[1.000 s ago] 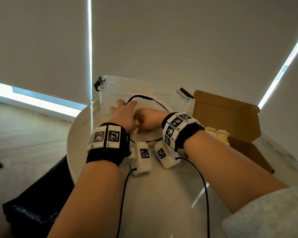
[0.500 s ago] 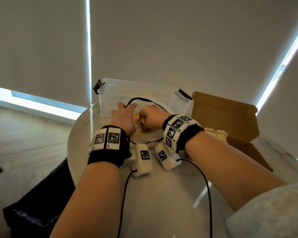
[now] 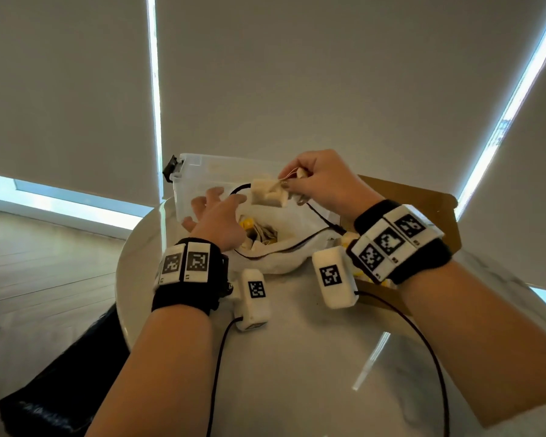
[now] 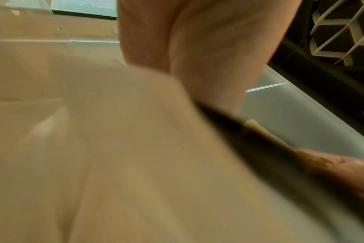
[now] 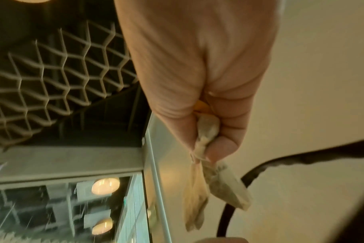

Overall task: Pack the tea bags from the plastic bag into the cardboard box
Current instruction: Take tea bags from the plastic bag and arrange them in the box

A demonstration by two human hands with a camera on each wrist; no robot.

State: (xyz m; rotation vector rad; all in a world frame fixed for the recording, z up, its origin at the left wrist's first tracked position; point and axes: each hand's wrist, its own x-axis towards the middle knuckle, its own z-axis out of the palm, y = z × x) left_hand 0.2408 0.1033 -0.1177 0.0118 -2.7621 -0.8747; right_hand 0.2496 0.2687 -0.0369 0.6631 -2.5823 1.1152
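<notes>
My right hand [image 3: 292, 187] is raised above the table and pinches a small bunch of pale tea bags [image 3: 268, 193]. In the right wrist view these tea bags [image 5: 224, 185] hang below the pinching fingertips [image 5: 220, 146]. My left hand [image 3: 215, 209] lies with fingers spread at the left edge of the plastic bag [image 3: 284, 257], holding nothing. The bag's black-rimmed mouth is open, with more tea bags [image 3: 260, 233] and yellow tags inside. The cardboard box [image 3: 407, 197] stands open to the right, mostly behind my right wrist. The left wrist view is blurred, showing only palm [image 4: 197, 49] and bag [image 4: 114, 148].
A clear plastic storage tub [image 3: 196, 175] stands just behind the bag. Everything sits on a round white marble table [image 3: 297, 357]. Black sensor cables run from both wrists across the table. Blinds close off the background.
My right hand has come up out of the bag with tea bags pinched in it. My left hand has spread its fingers and stayed at the bag.
</notes>
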